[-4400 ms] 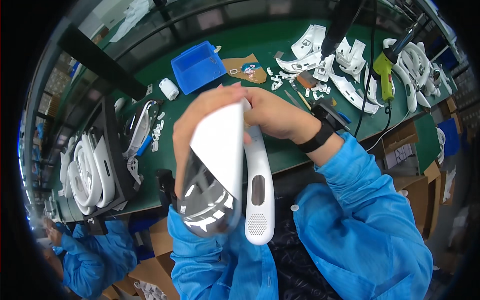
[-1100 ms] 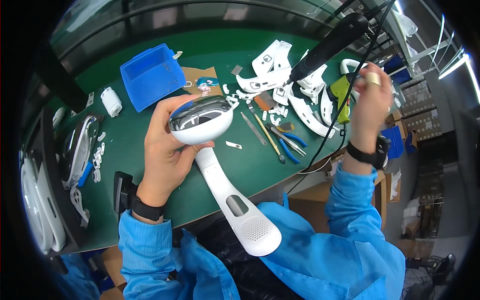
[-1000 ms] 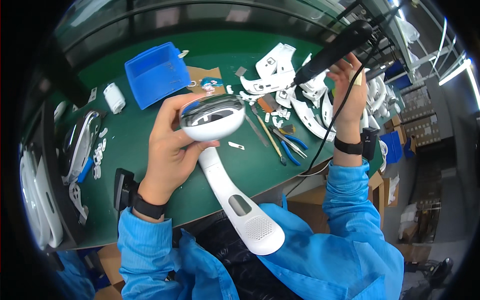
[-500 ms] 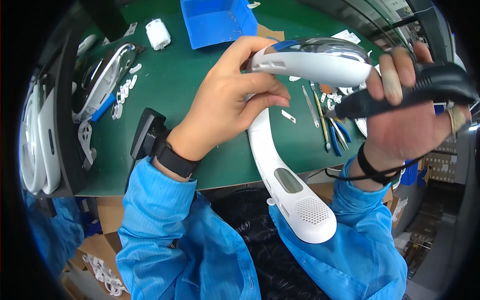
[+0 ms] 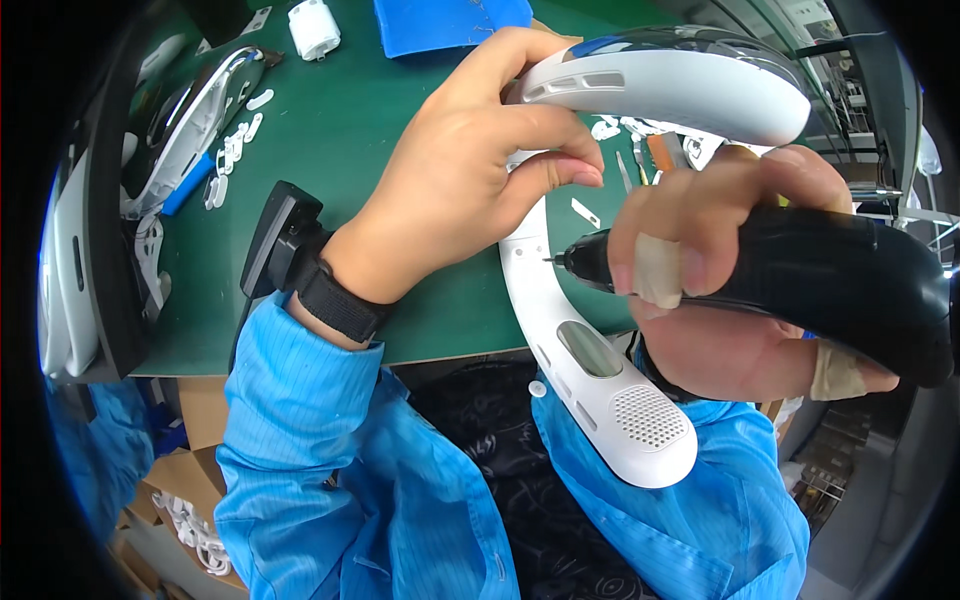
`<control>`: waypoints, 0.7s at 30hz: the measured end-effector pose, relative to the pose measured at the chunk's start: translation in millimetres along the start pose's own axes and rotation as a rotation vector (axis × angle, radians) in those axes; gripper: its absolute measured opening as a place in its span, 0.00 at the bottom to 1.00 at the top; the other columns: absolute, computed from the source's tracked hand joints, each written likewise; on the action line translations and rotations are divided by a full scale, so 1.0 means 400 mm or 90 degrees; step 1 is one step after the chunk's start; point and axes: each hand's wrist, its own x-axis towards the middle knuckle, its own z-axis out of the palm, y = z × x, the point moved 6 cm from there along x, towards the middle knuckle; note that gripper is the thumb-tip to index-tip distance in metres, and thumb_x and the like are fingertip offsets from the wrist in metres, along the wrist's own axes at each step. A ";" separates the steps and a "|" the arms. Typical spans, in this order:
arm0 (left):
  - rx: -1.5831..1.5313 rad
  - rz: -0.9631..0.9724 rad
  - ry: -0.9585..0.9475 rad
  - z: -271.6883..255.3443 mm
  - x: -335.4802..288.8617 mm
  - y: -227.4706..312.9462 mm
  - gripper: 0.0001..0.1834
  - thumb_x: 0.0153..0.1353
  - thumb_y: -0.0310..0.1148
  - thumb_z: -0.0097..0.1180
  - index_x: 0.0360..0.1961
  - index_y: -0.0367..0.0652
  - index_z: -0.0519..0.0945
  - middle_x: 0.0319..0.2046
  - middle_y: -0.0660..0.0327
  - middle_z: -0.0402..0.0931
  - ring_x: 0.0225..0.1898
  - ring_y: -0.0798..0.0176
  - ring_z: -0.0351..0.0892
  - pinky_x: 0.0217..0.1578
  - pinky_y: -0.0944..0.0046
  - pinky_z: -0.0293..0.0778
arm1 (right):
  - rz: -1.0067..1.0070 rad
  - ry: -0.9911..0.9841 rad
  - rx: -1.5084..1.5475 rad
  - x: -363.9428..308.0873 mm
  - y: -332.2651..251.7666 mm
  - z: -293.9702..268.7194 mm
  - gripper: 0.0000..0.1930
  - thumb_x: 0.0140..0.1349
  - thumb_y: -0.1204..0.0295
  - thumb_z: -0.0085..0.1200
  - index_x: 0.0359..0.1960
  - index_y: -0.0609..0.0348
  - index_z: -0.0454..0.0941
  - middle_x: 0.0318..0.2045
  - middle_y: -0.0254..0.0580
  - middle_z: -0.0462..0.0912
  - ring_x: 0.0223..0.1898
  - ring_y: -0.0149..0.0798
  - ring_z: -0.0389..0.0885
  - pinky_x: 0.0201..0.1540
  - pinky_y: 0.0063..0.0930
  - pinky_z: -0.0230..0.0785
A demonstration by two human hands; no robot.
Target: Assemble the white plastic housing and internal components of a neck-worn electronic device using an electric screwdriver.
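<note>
A white, curved neck fan (image 5: 538,290) with a small oval display and a perforated round end hangs in front of me, its upper arm capped in shiny chrome. My left hand (image 5: 455,170) is closed around its bend, thumb and forefinger pinched together. A black electric screwdriver (image 5: 840,270) lies in my right hand (image 5: 690,225), fingers wrapped round its front part. The thin bit points left and reaches the inner part of the fan beside small holes; whether it touches cannot be made out. Tape covers parts of two right fingers.
On the green bench (image 5: 400,320) are a blue bin (image 5: 440,28), a white part (image 5: 314,30), a blue-handled tool (image 5: 188,185) and small white pieces (image 5: 228,155). White curved housings (image 5: 85,270) stand at the left. Cartons (image 5: 190,470) are below the bench edge.
My right hand has brought the screwdriver down and left, so its bit is now at the fan. The fan's chrome-capped arm has risen to the right, and the view has shifted slightly.
</note>
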 end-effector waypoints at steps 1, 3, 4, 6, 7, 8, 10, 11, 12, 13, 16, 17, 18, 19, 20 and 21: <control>0.002 -0.004 0.002 -0.002 -0.002 -0.001 0.09 0.48 0.23 0.72 0.33 0.40 0.88 0.50 0.55 0.74 0.46 0.54 0.80 0.48 0.58 0.79 | 0.003 -0.002 0.004 -0.007 0.005 -0.007 0.54 0.55 0.23 0.47 0.69 0.59 0.65 0.32 0.41 0.77 0.25 0.39 0.75 0.25 0.37 0.67; -0.008 -0.018 0.009 -0.001 -0.003 -0.003 0.09 0.48 0.23 0.72 0.33 0.40 0.88 0.50 0.55 0.74 0.46 0.54 0.80 0.48 0.58 0.79 | 0.026 -0.029 0.023 -0.030 0.019 -0.023 0.53 0.56 0.27 0.52 0.69 0.61 0.63 0.33 0.43 0.76 0.27 0.40 0.75 0.27 0.36 0.67; -0.006 -0.020 0.012 -0.002 -0.003 -0.005 0.09 0.48 0.23 0.72 0.33 0.40 0.88 0.50 0.55 0.74 0.46 0.54 0.80 0.48 0.58 0.79 | 0.029 -0.032 0.025 -0.031 0.032 -0.022 0.53 0.56 0.27 0.52 0.69 0.61 0.63 0.33 0.43 0.76 0.27 0.40 0.75 0.27 0.36 0.67; 0.002 -0.009 0.014 0.001 -0.002 -0.005 0.09 0.48 0.23 0.72 0.32 0.40 0.88 0.50 0.56 0.74 0.45 0.54 0.80 0.48 0.58 0.79 | -0.049 -0.092 0.056 -0.022 0.047 0.000 0.50 0.57 0.30 0.55 0.65 0.62 0.62 0.36 0.43 0.75 0.29 0.39 0.75 0.31 0.36 0.67; 0.002 -0.012 0.015 -0.002 0.001 -0.003 0.09 0.48 0.23 0.72 0.32 0.40 0.88 0.50 0.56 0.74 0.45 0.54 0.80 0.48 0.58 0.79 | -0.088 -0.121 0.072 -0.022 0.048 0.009 0.49 0.57 0.31 0.57 0.64 0.62 0.61 0.38 0.43 0.75 0.31 0.39 0.75 0.33 0.36 0.67; 0.008 -0.012 0.007 -0.003 0.005 0.003 0.09 0.48 0.23 0.72 0.32 0.41 0.88 0.50 0.56 0.74 0.45 0.55 0.79 0.48 0.59 0.79 | -0.091 -0.132 0.072 -0.026 0.052 0.004 0.48 0.57 0.31 0.57 0.63 0.62 0.62 0.38 0.43 0.74 0.31 0.39 0.74 0.34 0.36 0.67; 0.015 -0.017 0.000 -0.006 0.008 0.007 0.09 0.48 0.24 0.73 0.32 0.41 0.88 0.50 0.56 0.74 0.45 0.55 0.79 0.47 0.59 0.79 | -0.070 -0.136 0.069 -0.034 0.057 -0.002 0.48 0.58 0.31 0.57 0.63 0.62 0.62 0.37 0.43 0.74 0.31 0.39 0.74 0.34 0.37 0.67; 0.013 -0.011 -0.001 -0.004 0.009 0.008 0.09 0.48 0.24 0.73 0.32 0.41 0.88 0.50 0.56 0.74 0.44 0.55 0.79 0.47 0.59 0.79 | -0.063 -0.141 0.068 -0.038 0.057 -0.007 0.48 0.58 0.31 0.57 0.63 0.62 0.62 0.37 0.43 0.74 0.30 0.39 0.74 0.34 0.37 0.67; 0.011 -0.006 -0.002 -0.002 0.010 0.008 0.09 0.48 0.24 0.73 0.32 0.41 0.88 0.50 0.56 0.74 0.44 0.55 0.79 0.47 0.59 0.79 | -0.057 -0.142 0.062 -0.042 0.057 -0.014 0.47 0.58 0.31 0.57 0.63 0.61 0.62 0.37 0.43 0.74 0.30 0.39 0.74 0.34 0.37 0.67; 0.009 -0.008 -0.001 0.000 0.010 0.004 0.09 0.48 0.24 0.73 0.32 0.41 0.88 0.50 0.56 0.74 0.44 0.55 0.79 0.47 0.59 0.79 | -0.051 -0.145 0.059 -0.046 0.057 -0.019 0.47 0.58 0.32 0.57 0.63 0.61 0.62 0.37 0.43 0.74 0.30 0.39 0.74 0.34 0.37 0.67; 0.008 0.004 0.007 -0.001 0.008 0.004 0.08 0.48 0.25 0.73 0.31 0.41 0.87 0.50 0.56 0.74 0.44 0.56 0.80 0.47 0.59 0.79 | -0.038 -0.147 0.056 -0.055 0.062 -0.029 0.46 0.59 0.32 0.57 0.62 0.61 0.62 0.37 0.43 0.73 0.30 0.39 0.74 0.34 0.38 0.67; -0.009 -0.009 0.002 0.001 0.007 0.002 0.08 0.48 0.25 0.73 0.32 0.41 0.87 0.50 0.55 0.73 0.44 0.55 0.79 0.47 0.59 0.78 | -0.034 -0.148 0.055 -0.055 0.061 -0.032 0.46 0.59 0.32 0.57 0.62 0.61 0.62 0.37 0.43 0.73 0.30 0.39 0.74 0.34 0.38 0.67; -0.026 -0.022 -0.004 0.003 0.006 -0.001 0.08 0.48 0.24 0.72 0.32 0.41 0.87 0.50 0.55 0.73 0.44 0.54 0.79 0.47 0.59 0.78 | -0.032 -0.147 0.054 -0.059 0.062 -0.033 0.46 0.59 0.32 0.57 0.62 0.61 0.62 0.37 0.43 0.73 0.30 0.39 0.73 0.34 0.38 0.67; -0.026 -0.023 -0.004 0.004 0.006 -0.012 0.08 0.48 0.24 0.72 0.32 0.41 0.87 0.50 0.55 0.73 0.44 0.54 0.79 0.47 0.59 0.78 | -0.026 -0.144 0.052 -0.059 0.061 -0.034 0.45 0.59 0.32 0.57 0.62 0.61 0.62 0.36 0.43 0.73 0.30 0.39 0.73 0.34 0.38 0.67; -0.040 0.048 0.026 -0.004 0.009 -0.009 0.08 0.51 0.25 0.70 0.33 0.40 0.85 0.47 0.53 0.74 0.45 0.52 0.78 0.47 0.59 0.76 | -0.025 -0.145 0.054 -0.060 0.061 -0.030 0.45 0.59 0.32 0.57 0.62 0.61 0.62 0.36 0.43 0.73 0.30 0.39 0.73 0.34 0.38 0.67; -0.054 0.120 0.057 -0.014 0.008 0.002 0.08 0.54 0.26 0.68 0.35 0.39 0.84 0.45 0.51 0.74 0.47 0.50 0.77 0.47 0.59 0.75 | -0.018 -0.131 0.056 -0.062 0.061 -0.028 0.45 0.59 0.33 0.57 0.62 0.61 0.63 0.36 0.43 0.73 0.30 0.39 0.73 0.35 0.38 0.67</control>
